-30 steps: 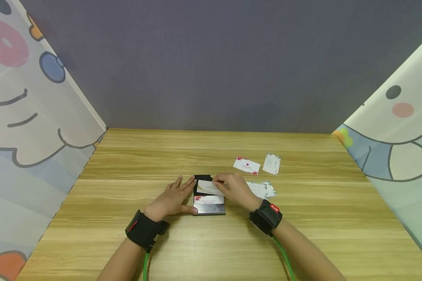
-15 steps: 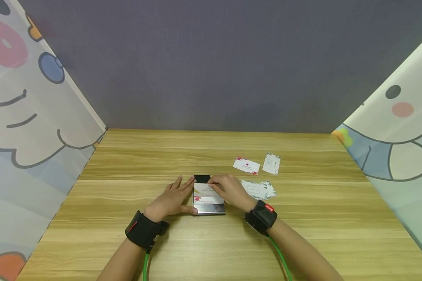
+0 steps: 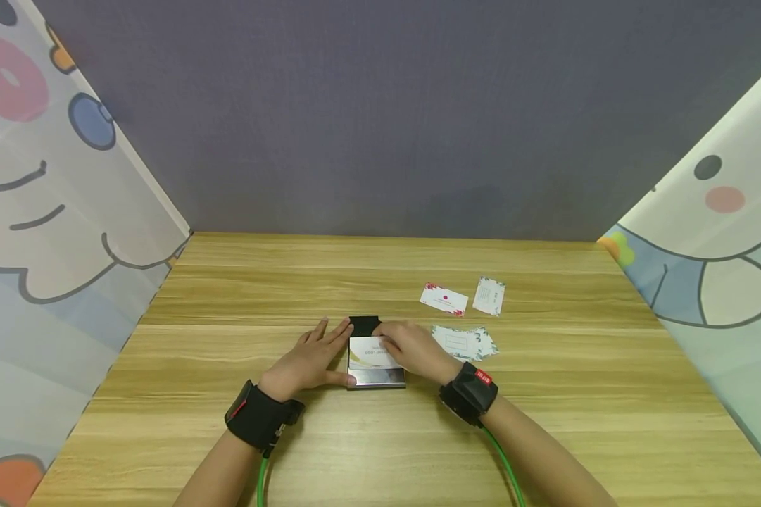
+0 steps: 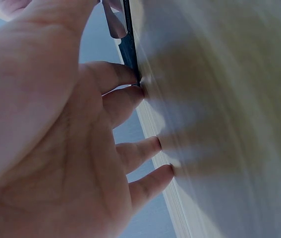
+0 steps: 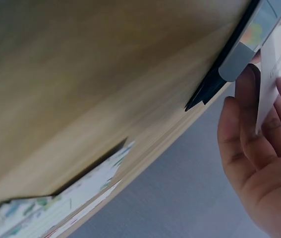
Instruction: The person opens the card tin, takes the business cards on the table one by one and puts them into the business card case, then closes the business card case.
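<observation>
A black card case with a silver metal front point(image 3: 376, 378) lies open on the table in the head view. My left hand point(image 3: 307, 362) rests along its left side. The thumb touches the lower left corner and the fingertips touch near the upper left edge; in the left wrist view the fingers point(image 4: 145, 148) are extended against the tabletop. My right hand point(image 3: 418, 348) pinches a white business card point(image 3: 366, 352) with a gold stripe, its lower edge at the metal front. In the right wrist view that card point(image 5: 274, 69) stands tilted between thumb and fingers. The card's right end is hidden by my hand.
Right of the case lies a small pile of cards with green leaf prints point(image 3: 459, 343). Farther back are a red-flowered card point(image 3: 443, 299) and a leaf-edged card point(image 3: 489, 296). A grey panel point(image 3: 380, 120) rises behind the wooden table point(image 3: 545, 422).
My right hand has carried the gold-striped card left and toward me, down to the metal front, where it now covers the red-flowered card in the case. The left hand stays in place.
</observation>
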The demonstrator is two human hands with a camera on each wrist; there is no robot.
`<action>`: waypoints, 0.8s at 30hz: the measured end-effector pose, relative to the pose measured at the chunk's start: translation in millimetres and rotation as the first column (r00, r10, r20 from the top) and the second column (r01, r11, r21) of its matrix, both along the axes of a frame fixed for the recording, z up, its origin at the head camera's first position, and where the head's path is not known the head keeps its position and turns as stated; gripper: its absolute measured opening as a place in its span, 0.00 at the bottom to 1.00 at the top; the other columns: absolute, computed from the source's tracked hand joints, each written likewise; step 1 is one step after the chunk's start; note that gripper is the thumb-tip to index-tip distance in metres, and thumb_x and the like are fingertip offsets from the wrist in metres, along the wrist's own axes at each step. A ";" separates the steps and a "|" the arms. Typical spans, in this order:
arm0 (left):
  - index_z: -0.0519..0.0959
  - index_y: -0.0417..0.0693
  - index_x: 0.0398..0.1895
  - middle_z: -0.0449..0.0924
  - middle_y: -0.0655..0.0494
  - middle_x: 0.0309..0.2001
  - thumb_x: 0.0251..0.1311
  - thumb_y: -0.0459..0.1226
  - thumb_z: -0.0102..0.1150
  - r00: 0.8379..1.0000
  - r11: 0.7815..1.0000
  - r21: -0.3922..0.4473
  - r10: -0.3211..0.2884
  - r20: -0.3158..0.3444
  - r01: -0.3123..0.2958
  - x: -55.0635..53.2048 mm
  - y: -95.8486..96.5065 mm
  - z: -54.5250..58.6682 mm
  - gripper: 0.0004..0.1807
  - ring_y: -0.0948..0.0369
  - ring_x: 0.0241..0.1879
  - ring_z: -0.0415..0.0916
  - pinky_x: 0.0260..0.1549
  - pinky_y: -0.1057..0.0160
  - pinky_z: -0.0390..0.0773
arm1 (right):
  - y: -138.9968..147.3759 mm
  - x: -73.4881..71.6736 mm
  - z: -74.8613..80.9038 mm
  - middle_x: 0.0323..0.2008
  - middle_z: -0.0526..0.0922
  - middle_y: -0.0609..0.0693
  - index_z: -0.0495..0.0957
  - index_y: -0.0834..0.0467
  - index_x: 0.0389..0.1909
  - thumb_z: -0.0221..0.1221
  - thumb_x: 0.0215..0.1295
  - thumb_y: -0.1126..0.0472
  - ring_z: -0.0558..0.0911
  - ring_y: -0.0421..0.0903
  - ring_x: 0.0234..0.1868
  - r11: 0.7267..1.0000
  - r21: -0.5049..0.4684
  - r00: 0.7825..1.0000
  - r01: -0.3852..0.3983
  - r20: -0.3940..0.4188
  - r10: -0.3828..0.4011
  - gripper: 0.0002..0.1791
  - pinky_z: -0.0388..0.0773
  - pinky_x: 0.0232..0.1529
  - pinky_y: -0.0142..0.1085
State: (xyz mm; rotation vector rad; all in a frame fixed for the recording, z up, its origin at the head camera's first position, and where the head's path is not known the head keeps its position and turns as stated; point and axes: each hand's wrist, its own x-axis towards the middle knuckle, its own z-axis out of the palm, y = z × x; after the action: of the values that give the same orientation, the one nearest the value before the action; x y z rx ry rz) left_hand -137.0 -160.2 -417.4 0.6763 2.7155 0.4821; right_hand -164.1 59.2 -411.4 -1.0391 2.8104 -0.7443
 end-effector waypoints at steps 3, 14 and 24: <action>0.51 0.44 0.70 0.45 0.50 0.72 0.48 0.59 0.57 1.000 1.000 0.002 -0.002 -0.004 0.002 0.0 0.1 -0.4 0.51 0.39 0.70 0.39 0.62 0.39 0.51 | 0.6 1.2 -0.5 0.44 0.83 0.51 0.79 0.59 0.45 0.54 0.62 0.66 0.81 0.41 0.41 1.000 0.024 1.000 0.000 0.011 0.000 0.11 0.76 0.35 0.33; 0.50 0.44 0.71 0.44 0.50 0.73 0.49 0.60 0.57 1.000 1.000 -0.005 -0.016 -0.011 0.016 -0.2 -1.0 -1.3 0.51 0.39 0.70 0.38 0.62 0.39 0.51 | 2.4 5.4 0.4 0.46 0.78 0.53 0.77 0.61 0.50 0.57 0.61 0.62 0.79 0.44 0.44 0.992 0.110 0.997 -0.058 0.052 0.053 0.16 0.77 0.43 0.36; 0.51 0.44 0.70 0.45 0.50 0.72 0.49 0.59 0.58 1.000 1.000 0.010 -0.009 -0.004 0.009 -0.1 -0.5 -0.9 0.50 0.39 0.70 0.38 0.61 0.38 0.51 | 3.9 8.7 -1.2 0.39 0.75 0.48 0.79 0.57 0.48 0.59 0.59 0.60 0.74 0.39 0.39 0.979 0.174 0.994 -0.110 0.024 0.107 0.15 0.73 0.39 0.30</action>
State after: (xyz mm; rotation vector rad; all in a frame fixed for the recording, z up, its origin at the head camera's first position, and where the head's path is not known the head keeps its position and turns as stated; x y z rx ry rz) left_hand -137.1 -160.7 -418.3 0.6924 2.7140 0.4932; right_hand -155.4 63.1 -412.6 -1.1398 2.7211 -0.4819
